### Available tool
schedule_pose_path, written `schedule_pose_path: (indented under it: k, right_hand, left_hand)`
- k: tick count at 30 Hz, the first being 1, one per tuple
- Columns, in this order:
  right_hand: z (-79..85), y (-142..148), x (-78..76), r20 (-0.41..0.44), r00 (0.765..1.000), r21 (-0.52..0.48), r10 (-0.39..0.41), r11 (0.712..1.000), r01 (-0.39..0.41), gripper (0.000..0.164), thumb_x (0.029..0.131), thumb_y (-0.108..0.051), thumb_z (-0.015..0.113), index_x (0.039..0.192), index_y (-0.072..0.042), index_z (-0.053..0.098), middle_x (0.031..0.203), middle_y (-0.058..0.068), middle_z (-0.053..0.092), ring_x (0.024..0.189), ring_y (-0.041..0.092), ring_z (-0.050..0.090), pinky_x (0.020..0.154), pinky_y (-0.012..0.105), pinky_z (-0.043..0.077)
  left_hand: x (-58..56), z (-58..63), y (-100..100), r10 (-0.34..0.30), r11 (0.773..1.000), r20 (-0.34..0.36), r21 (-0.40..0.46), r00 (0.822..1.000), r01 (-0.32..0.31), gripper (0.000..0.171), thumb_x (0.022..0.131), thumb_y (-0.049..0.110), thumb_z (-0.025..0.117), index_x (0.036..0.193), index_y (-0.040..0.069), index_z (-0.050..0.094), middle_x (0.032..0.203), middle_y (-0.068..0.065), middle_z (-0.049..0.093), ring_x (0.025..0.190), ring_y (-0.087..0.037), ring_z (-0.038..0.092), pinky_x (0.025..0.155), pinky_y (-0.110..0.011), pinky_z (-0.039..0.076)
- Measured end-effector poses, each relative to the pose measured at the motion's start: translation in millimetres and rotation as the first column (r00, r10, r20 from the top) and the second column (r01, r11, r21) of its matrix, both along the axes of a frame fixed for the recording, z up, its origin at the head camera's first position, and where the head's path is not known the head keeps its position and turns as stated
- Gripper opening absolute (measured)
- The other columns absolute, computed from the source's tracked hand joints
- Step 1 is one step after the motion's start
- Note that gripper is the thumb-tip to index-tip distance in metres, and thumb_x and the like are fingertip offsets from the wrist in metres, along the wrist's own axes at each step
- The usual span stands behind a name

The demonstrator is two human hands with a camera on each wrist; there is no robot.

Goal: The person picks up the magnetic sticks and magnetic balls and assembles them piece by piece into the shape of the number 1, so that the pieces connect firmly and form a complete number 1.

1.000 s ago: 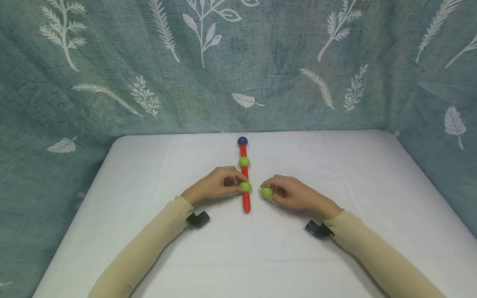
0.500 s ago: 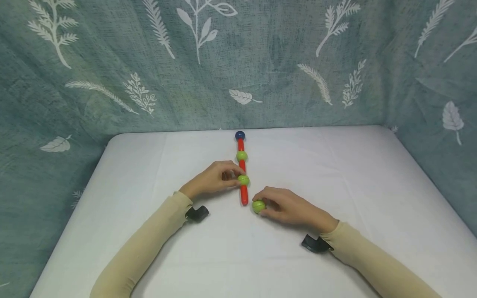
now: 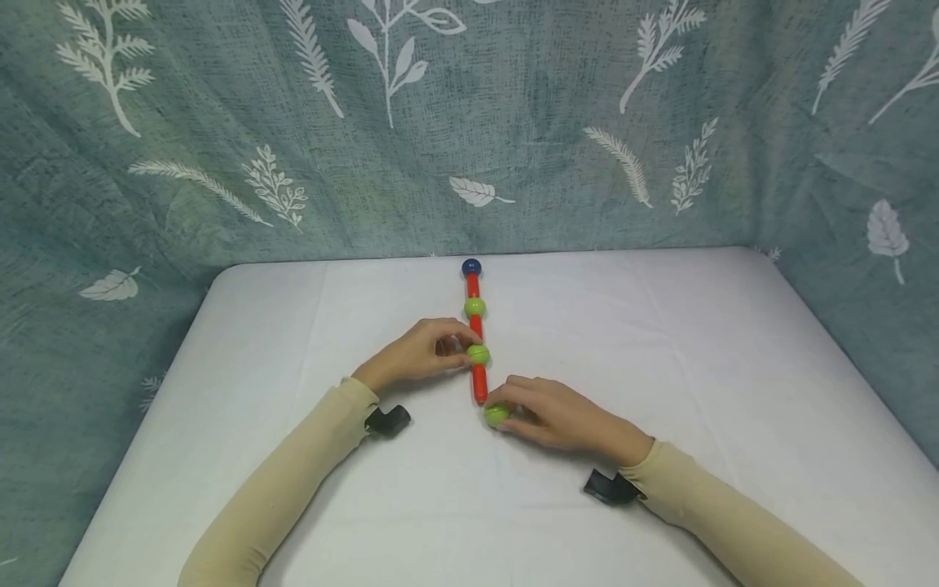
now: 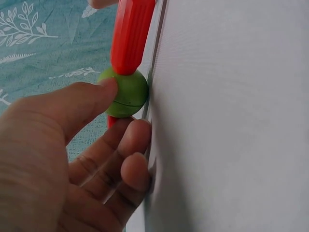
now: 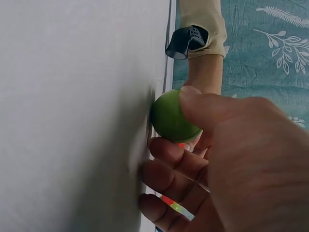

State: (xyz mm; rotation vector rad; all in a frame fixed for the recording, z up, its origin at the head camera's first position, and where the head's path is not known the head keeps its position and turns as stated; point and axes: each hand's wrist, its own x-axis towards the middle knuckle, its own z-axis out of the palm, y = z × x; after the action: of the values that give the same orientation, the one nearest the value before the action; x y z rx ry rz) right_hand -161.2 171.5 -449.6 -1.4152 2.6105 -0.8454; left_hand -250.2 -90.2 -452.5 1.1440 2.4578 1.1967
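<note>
A chain of red rods and balls lies lengthwise on the white table, with a blue ball [image 3: 472, 267] at its far end. Behind the hands comes a green ball [image 3: 474, 307], and nearer is a second green ball [image 3: 479, 355], which my left hand [image 3: 429, 352] pinches between thumb and fingers. From that ball a red rod [image 3: 480, 383] points toward me; its ridged sides show in the left wrist view. My right hand [image 3: 561, 416] pinches a loose green ball [image 3: 496, 417] right by the near end of this rod. In the right wrist view this ball [image 5: 174, 116] sits under the thumb.
White cloth covers the table [image 3: 411, 522], with its far edge just behind the blue ball. A teal curtain [image 3: 543, 187] with white leaf prints hangs behind and at the sides. Black wrist cameras [image 3: 389, 421] sit under both sleeves.
My right hand has carried its green ball left and toward me, from beside the chain to the near rod's end. My left hand keeps its pinch on the chain's ball.
</note>
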Motion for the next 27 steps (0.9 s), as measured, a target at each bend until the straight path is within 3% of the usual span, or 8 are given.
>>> schedule_pose_path:
  k: [7, 11, 16, 27]
  right_hand:
    - [-1.7, 0.1, 1.2, -0.009, 1.0, -0.02, 0.009, 1.0, -0.009, 0.025, 0.096, -0.029, 0.064, 0.12, -0.025, 0.061, 0.097, -0.013, 0.057, 0.076, 0.007, 0.052, 0.067, 0.017, 0.044]
    - [-0.5, 0.0, 2.1, -0.013, 1.0, -0.023, 0.013, 1.0, -0.014, 0.025, 0.095, -0.029, 0.065, 0.12, -0.025, 0.062, 0.096, -0.012, 0.058, 0.074, 0.007, 0.051, 0.065, 0.017, 0.043]
    - [-0.6, -0.3, 2.6, -0.019, 0.999, -0.028, 0.029, 0.999, -0.029, 0.027, 0.094, -0.026, 0.067, 0.121, -0.024, 0.061, 0.098, -0.013, 0.058, 0.076, 0.006, 0.051, 0.067, 0.017, 0.044]
    - [-3.7, -9.0, 2.8, -0.054, 0.997, -0.047, 0.047, 0.998, -0.05, 0.025, 0.093, -0.024, 0.069, 0.117, -0.022, 0.061, 0.098, -0.012, 0.06, 0.076, 0.006, 0.053, 0.07, 0.018, 0.046]
  left_hand:
    - [-0.5, -0.8, -0.8, -0.034, 0.999, -0.025, -0.023, 0.999, 0.034, 0.038, 0.09, 0.014, 0.072, 0.126, 0.012, 0.064, 0.105, 0.0, 0.068, 0.079, -0.014, 0.058, 0.072, -0.024, 0.051]
    - [-1.3, 1.3, -0.3, -0.065, 0.995, -0.003, -0.073, 0.998, 0.065, 0.045, 0.09, 0.013, 0.071, 0.134, 0.016, 0.062, 0.112, 0.002, 0.065, 0.082, -0.014, 0.055, 0.073, -0.024, 0.05]
    - [-2.3, 2.2, 2.7, -0.055, 0.991, 0.037, -0.12, 0.998, 0.059, 0.044, 0.087, 0.015, 0.075, 0.13, 0.022, 0.065, 0.108, 0.004, 0.063, 0.082, -0.013, 0.056, 0.075, -0.025, 0.051]
    - [-2.6, 1.0, 3.0, -0.034, 0.995, 0.047, -0.091, 0.998, 0.038, 0.042, 0.085, 0.018, 0.077, 0.126, 0.021, 0.068, 0.102, 0.003, 0.063, 0.08, -0.013, 0.055, 0.074, -0.025, 0.05]
